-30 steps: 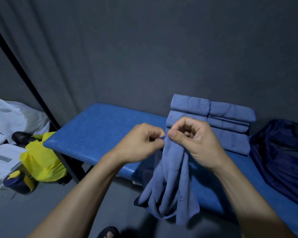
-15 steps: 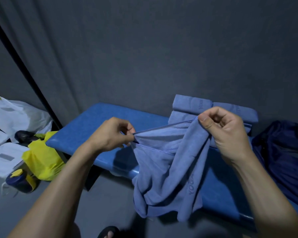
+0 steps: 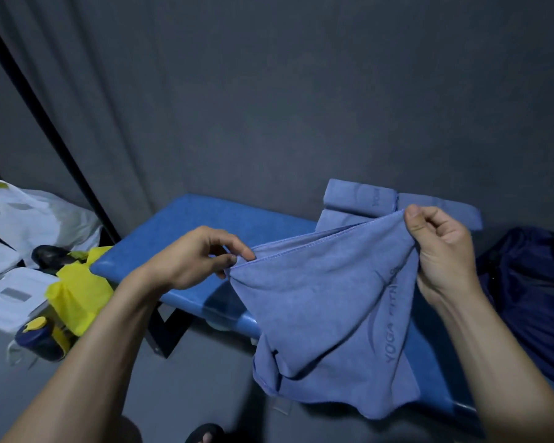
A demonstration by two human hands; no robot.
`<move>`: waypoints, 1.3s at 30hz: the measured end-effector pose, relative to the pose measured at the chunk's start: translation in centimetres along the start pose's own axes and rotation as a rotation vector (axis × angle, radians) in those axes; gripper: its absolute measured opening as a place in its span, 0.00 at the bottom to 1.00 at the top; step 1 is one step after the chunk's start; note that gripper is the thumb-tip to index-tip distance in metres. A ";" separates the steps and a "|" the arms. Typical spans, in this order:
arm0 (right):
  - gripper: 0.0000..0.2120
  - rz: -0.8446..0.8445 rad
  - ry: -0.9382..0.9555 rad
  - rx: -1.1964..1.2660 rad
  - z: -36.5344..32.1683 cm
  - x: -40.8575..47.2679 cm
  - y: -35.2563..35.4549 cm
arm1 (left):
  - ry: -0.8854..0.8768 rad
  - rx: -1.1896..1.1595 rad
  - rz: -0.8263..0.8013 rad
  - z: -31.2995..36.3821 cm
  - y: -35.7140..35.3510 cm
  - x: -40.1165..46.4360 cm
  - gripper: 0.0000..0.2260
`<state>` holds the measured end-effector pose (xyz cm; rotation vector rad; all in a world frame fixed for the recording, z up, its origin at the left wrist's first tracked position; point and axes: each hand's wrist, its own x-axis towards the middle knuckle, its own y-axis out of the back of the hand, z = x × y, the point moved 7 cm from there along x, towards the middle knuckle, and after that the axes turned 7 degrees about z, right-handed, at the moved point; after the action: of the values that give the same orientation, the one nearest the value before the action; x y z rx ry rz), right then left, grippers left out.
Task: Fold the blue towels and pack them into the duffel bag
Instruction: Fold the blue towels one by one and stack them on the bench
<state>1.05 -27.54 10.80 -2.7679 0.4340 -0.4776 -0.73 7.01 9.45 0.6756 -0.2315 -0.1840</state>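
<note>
Okay, one blue towel [image 3: 327, 314] is up in the air in front of the blue bench [image 3: 179, 228], held by its top hem. Left hand [image 3: 199, 260] pinches the hem's left end between thumb and fingertips, other fingers loosely curled. Right hand [image 3: 442, 247] grips the right end, thumb on top, cloth bunched in the curled fingers. The hem between them looks doubled, two stitched edges running close together; the rest hangs in loose folds below, the lower left part twisted under itself.

Folded towels [image 3: 359, 199] sit stacked at the back of the bench, behind the held towel. Dark navy duffel bag [image 3: 531, 298] lies at the right end of the bench, just beyond the right hand; can't tell if it's open. Yellow bag [image 3: 77, 292], bottle [image 3: 39, 340] and white plastic bags [image 3: 36, 212] sit on the floor off the bench's left end.

Judgement: towel is being spread for its first fold, not yet flat.

Risks:
- Left pinch is shallow, only a bit of hem; a sharp tug could pull it free and drop that corner toward the floor.
- The two layers at the hem may be misaligned, so the fold comes out crooked.
- The twisted lower part could get folded in as a lump.
- Swinging the cloth backward might knock the stack.
</note>
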 end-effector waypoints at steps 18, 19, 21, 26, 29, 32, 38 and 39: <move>0.20 -0.050 -0.048 0.076 0.3 1.0 2.2 | -0.157 -0.390 0.372 2.1 4.1 -1.4 0.06; 0.20 -0.061 -0.046 0.088 -0.1 0.8 1.8 | -0.144 -0.367 0.390 1.7 4.3 -1.2 0.07; 0.19 -0.098 -0.018 0.069 -1.1 0.1 0.7 | -0.125 -0.098 0.417 0.9 4.2 -0.8 0.07; 0.07 -0.309 0.148 -0.114 -3.1 -3.5 -5.0 | -0.152 0.122 0.239 2.1 0.9 -0.3 0.11; 0.07 -0.473 0.217 -0.212 -2.8 -6.0 -8.5 | -0.192 -0.221 0.056 6.4 -2.5 -0.3 0.17; 0.06 -0.532 0.207 -0.200 -2.3 -6.9 -9.7 | -0.228 -0.236 -0.059 8.4 -5.4 0.0 0.15; 0.08 -0.489 0.156 -0.242 -1.4 -6.4 -8.9 | -0.250 -0.294 0.036 8.9 -5.0 0.7 0.09; 0.10 -0.479 0.140 -0.253 -1.1 -6.4 -8.6 | -0.267 -0.308 0.066 9.1 -4.6 0.8 0.06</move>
<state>-3.03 -17.78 12.98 -3.0945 -0.1653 -0.7758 -2.88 -2.12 13.50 0.3349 -0.4702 -0.2405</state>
